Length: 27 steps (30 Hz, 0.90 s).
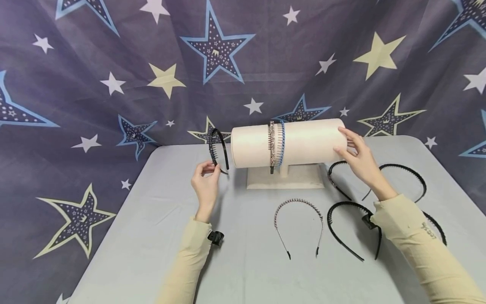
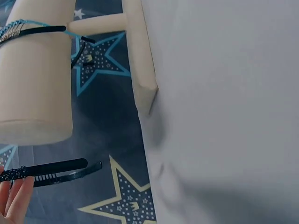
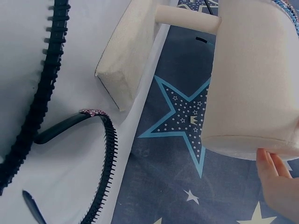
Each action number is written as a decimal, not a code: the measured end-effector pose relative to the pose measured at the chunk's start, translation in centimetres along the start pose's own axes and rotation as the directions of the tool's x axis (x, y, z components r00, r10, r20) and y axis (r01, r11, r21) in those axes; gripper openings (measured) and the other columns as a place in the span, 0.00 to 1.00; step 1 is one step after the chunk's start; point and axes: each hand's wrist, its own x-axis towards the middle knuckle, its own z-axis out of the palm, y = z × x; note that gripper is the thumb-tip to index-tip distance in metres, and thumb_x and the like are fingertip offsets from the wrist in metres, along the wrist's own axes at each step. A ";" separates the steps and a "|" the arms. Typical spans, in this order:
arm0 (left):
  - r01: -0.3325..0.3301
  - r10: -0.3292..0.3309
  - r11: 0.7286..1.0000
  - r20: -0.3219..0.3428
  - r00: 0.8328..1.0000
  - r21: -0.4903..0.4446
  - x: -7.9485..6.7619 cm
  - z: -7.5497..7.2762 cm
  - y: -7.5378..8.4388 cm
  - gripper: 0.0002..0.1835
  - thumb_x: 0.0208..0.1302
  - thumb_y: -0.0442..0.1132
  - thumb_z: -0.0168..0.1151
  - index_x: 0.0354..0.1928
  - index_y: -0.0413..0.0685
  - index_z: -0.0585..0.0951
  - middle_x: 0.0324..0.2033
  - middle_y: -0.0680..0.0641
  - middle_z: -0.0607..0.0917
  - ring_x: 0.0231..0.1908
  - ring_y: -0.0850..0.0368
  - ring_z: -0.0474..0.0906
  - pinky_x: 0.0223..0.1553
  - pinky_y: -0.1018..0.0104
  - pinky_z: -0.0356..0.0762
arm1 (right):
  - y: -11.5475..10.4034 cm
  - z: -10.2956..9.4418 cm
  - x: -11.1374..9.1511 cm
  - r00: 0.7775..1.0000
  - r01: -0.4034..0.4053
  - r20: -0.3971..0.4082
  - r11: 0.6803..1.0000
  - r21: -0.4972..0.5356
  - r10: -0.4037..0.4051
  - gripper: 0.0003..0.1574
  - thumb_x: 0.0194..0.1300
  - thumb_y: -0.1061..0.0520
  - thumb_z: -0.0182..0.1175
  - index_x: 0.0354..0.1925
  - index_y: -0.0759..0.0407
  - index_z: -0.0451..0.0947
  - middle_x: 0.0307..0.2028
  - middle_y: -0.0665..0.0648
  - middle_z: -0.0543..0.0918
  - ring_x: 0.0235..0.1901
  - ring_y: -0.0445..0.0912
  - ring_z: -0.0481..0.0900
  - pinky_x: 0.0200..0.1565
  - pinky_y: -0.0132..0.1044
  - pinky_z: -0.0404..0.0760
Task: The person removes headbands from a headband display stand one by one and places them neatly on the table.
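My left hand (image 1: 205, 185) pinches a black toothed headband (image 1: 225, 150) by its lower part, holding it upright just off the left end of a cream display roll (image 1: 315, 139). In the left wrist view, dark sparkly trim shows on this headband (image 2: 58, 167) beside the fingers. Around the middle of the roll sit a sparkly rhinestone headband (image 1: 272, 143) and, right beside it, a blue one (image 1: 282, 143). My right hand (image 1: 360, 160) holds the roll's right end, thumb on the front and fingers at the upper edge. The right wrist view shows fingertips at the end rim.
The roll stands on a flat cream base (image 1: 285, 181) on a grey-covered table (image 1: 243, 261). In front lies a thin silvery headband (image 1: 298, 200). Several black headbands lie at the right, one (image 1: 334, 230) partly under the right forearm. A star-patterned cloth (image 1: 262, 84) hangs behind.
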 end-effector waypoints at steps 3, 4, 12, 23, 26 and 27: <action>0.002 -0.002 1.000 -0.005 1.000 0.014 0.1 -0.5 -0.1 0.07 0.47 0.22 0.60 0.31 0.24 0.76 0.23 0.31 0.79 0.24 0.40 0.76 0.30 0.59 0.77 | -1.2 -0.1 -0.3 1.000 0.014 0.003 1.000 0.009 -0.014 0.31 0.60 0.66 0.52 0.61 0.66 0.58 0.53 0.69 0.61 0.43 0.31 0.64 0.41 0.15 0.68; 0.002 -0.001 1.000 -0.010 1.000 0.015 0.2 -0.7 -0.2 0.07 0.47 0.21 0.60 0.31 0.23 0.76 0.23 0.31 0.79 0.24 0.40 0.76 0.30 0.58 0.76 | -1.4 0.0 -0.3 1.000 0.018 0.003 1.000 0.014 -0.018 0.31 0.60 0.66 0.52 0.61 0.66 0.58 0.53 0.70 0.61 0.43 0.31 0.64 0.42 0.15 0.68; 0.050 -0.049 0.997 -0.009 0.999 0.056 0.5 -2.1 -0.7 0.08 0.48 0.23 0.60 0.32 0.24 0.77 0.24 0.31 0.80 0.25 0.45 0.75 0.30 0.63 0.74 | 1.6 -0.1 0.3 1.000 -0.002 0.005 1.000 -0.025 0.002 0.33 0.60 0.60 0.55 0.63 0.54 0.59 0.55 0.62 0.63 0.45 0.32 0.65 0.43 0.17 0.68; 0.143 -0.146 0.986 0.035 0.989 0.081 0.8 -3.6 -3.1 0.09 0.50 0.28 0.61 0.34 0.29 0.79 0.25 0.36 0.81 0.23 0.66 0.72 0.27 0.82 0.71 | -1.3 -0.1 -0.3 1.000 0.010 0.001 1.000 -0.010 -0.010 0.31 0.60 0.67 0.52 0.61 0.67 0.58 0.53 0.69 0.62 0.43 0.30 0.64 0.40 0.14 0.67; 0.190 -0.192 0.980 0.048 0.980 0.055 0.9 -3.9 -4.6 0.09 0.51 0.29 0.61 0.35 0.32 0.79 0.25 0.39 0.80 0.23 0.67 0.73 0.26 0.79 0.76 | -1.5 0.0 -0.3 1.000 0.001 0.002 1.000 -0.016 -0.001 0.31 0.60 0.66 0.52 0.61 0.66 0.58 0.53 0.68 0.63 0.43 0.30 0.64 0.40 0.14 0.67; 0.199 -0.198 0.980 0.069 0.978 -0.015 1.0 -4.1 -5.9 0.08 0.50 0.30 0.62 0.34 0.34 0.79 0.25 0.42 0.80 0.23 0.67 0.74 0.25 0.78 0.77 | -1.3 0.0 -0.3 1.000 -0.001 0.003 1.000 -0.013 0.001 0.31 0.60 0.66 0.52 0.61 0.66 0.58 0.53 0.68 0.63 0.43 0.31 0.64 0.40 0.14 0.67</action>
